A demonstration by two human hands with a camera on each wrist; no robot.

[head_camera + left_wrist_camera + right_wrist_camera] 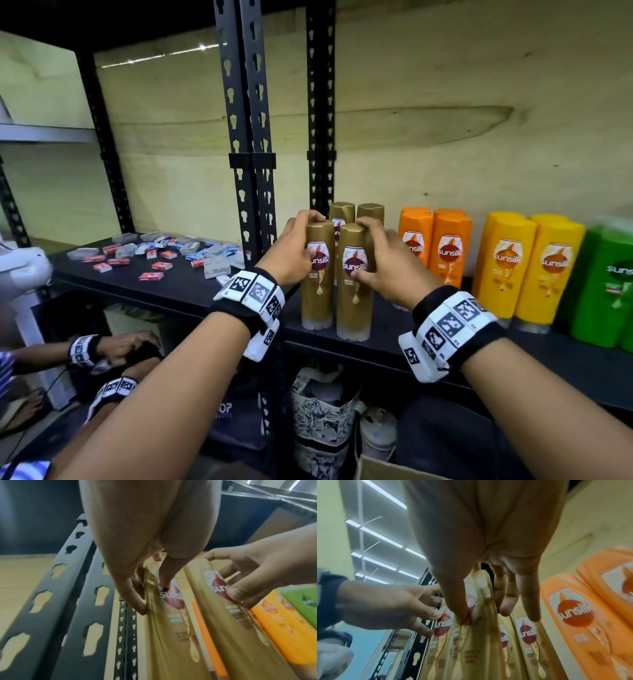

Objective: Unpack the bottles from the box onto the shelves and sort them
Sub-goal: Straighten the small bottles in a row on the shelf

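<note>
Two gold Sunsilk bottles stand upright at the front of the black shelf (pixel 394 329), each held near its cap by one hand. The left hand (pixel 291 253) curls its fingers over the top of the left gold bottle (pixel 318 274), thumb on the label side; the left wrist view shows the thumb and fingertips pinching that bottle's upper body. The right hand (pixel 387 263) grips the right gold bottle (pixel 354 284) the same way, fingers wrapped behind the cap and thumb pressed on the front label. Neither hand is spread; both are closed around their bottles.

Taking the black slotted upright post (pixel 250 137) as the landmark, the two held bottles stand just to its right, side by side and nearly touching, with two more gold bottles (pixel 356 212) directly behind them, farther from the shelf's front edge. Each bottle's long axis is vertical, cap end up, label facing the camera. The left hand is the one nearer the post.

Farther right of the post stand the orange bottles (pixel 435 246), then the yellow bottles (pixel 527 263), then the green bottles (pixel 606 284), grouped by colour. Left of the post, small packets (pixel 154 253) lie scattered on the neighbouring shelf.

The coming move appears to be a short push straight back, squaring the front pair against the rear pair; the bottles being tall and narrow, gripping high could tip them.
</note>
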